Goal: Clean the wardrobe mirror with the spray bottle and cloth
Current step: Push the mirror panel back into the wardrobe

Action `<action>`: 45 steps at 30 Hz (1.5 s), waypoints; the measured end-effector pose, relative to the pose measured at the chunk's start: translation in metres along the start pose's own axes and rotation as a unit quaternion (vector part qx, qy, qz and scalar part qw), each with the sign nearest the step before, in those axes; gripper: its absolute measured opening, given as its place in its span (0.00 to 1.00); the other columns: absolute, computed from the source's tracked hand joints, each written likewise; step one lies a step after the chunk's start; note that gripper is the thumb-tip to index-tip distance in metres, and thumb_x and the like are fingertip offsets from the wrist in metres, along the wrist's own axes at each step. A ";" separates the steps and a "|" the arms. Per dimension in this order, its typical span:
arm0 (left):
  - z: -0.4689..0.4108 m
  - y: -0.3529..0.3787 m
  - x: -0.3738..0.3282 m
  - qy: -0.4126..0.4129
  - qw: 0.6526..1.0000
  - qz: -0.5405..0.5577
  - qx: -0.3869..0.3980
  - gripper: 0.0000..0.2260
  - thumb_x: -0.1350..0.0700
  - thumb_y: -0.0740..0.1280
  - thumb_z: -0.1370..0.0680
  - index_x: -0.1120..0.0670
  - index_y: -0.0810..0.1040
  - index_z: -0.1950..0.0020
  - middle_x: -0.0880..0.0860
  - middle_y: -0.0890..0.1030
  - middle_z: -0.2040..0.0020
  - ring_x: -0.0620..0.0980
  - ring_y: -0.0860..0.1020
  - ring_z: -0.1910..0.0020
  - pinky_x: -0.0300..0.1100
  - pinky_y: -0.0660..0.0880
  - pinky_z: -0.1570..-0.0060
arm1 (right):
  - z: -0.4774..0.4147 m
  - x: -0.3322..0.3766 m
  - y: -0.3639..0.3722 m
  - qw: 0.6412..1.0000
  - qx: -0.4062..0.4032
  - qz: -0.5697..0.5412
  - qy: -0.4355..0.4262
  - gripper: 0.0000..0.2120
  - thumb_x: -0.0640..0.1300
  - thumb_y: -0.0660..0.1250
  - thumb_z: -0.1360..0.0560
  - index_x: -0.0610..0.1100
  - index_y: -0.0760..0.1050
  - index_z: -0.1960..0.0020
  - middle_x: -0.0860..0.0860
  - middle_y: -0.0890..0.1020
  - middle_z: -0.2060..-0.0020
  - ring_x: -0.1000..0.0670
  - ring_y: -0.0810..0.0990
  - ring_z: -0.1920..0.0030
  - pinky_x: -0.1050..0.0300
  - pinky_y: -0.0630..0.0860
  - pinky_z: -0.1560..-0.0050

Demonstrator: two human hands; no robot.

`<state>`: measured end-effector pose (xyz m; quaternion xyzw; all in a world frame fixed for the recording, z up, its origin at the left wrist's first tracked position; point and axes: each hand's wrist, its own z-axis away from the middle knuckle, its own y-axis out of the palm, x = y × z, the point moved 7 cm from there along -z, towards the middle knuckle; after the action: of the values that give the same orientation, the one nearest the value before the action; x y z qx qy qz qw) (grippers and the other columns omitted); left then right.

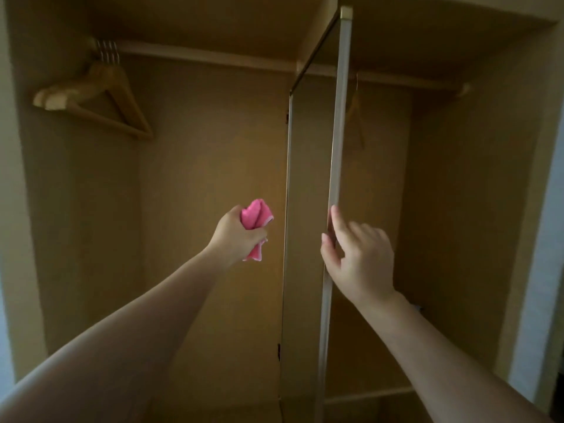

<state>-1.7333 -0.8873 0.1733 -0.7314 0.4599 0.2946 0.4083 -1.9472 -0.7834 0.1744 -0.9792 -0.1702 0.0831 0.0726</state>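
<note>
A pink cloth (256, 216) is bunched up in my left hand (236, 236), held out in front of the open wardrobe at mid height. The mirror door (305, 209) stands swung open, seen almost edge-on, with its pale frame edge (337, 148) facing me. My right hand (358, 257) is at that frame edge, with its index finger and thumb touching it; the other fingers are loosely bent. No spray bottle is in view.
The wardrobe interior (198, 178) is bare wood and dim. Several wooden hangers (100, 93) hang on the rail at the upper left, and one more hanger (357, 117) hangs right of the door. A pale wall (546, 239) borders the right side.
</note>
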 end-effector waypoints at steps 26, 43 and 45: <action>-0.021 -0.035 0.048 -0.031 0.999 -0.020 -0.023 0.13 0.63 0.72 0.31 0.50 0.73 0.53 0.58 0.82 0.55 0.53 0.80 0.66 0.45 0.77 0.73 | -0.034 -0.004 0.120 0.991 0.095 0.085 0.030 0.35 0.56 0.52 0.23 0.39 0.49 0.22 0.38 0.48 0.23 0.38 0.48 0.23 0.40 0.52 0.25; -0.034 -0.033 0.071 -0.030 0.999 -0.029 -0.029 0.15 0.62 0.71 0.32 0.45 0.71 0.55 0.53 0.82 0.58 0.46 0.76 0.70 0.37 0.70 0.73 | -0.046 -0.019 0.190 0.973 0.177 0.144 0.027 0.34 0.53 0.58 0.23 0.37 0.53 0.23 0.35 0.48 0.24 0.32 0.50 0.25 0.38 0.49 0.26; -0.032 -0.031 0.070 -0.031 0.999 -0.024 -0.027 0.15 0.62 0.71 0.32 0.45 0.71 0.54 0.54 0.82 0.58 0.47 0.76 0.70 0.38 0.71 0.74 | -0.047 -0.019 0.191 0.971 0.186 0.148 0.026 0.35 0.54 0.57 0.23 0.38 0.53 0.23 0.35 0.48 0.24 0.32 0.50 0.25 0.38 0.50 0.26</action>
<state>-1.6745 -0.9381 0.1430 -0.7435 0.4215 0.3197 0.4091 -1.8948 -0.9732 0.1901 -0.9648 -0.0033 0.0973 0.2445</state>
